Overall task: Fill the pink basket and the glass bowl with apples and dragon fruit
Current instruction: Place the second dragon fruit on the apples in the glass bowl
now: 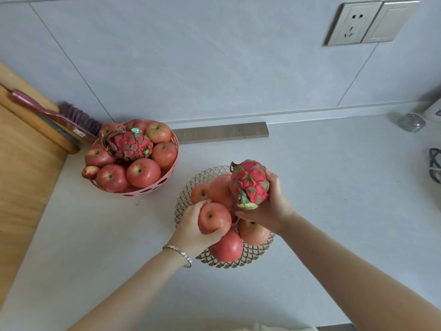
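The left hand [191, 225] is wrapped around an apple [213, 217]. Its fingers curl under the fruit and the thumb sits on top. The apple is red and round, with its little stem dip facing up. It hovers over the near-left side of the bowl [188, 187], touching or nearly touching the apples [226, 246] under it.

The right hand [269, 204] grips a dragon fruit [249, 186] from below and from the right side. The fruit is bright pink with green-tipped scales. Its long axis tilts — the green stem end points down toward the person, and the dry brown tip points up and away. It is held above the right half of the bowl, higher than the apple.

The bowl is clear glass with a diamond pattern and sits on the white desk [334, 187]. It already holds several apples, so both fruits have to go on top of the pile. The open spot looks to be right under the dragon fruit, so I think the right hand only needs to go down. The big fruit could roll off round apples — it may need to lie flat in a dip between them.

Farther left and back is the basket [152, 191]. It is pink, and looks full, with apples around one dragon fruit.
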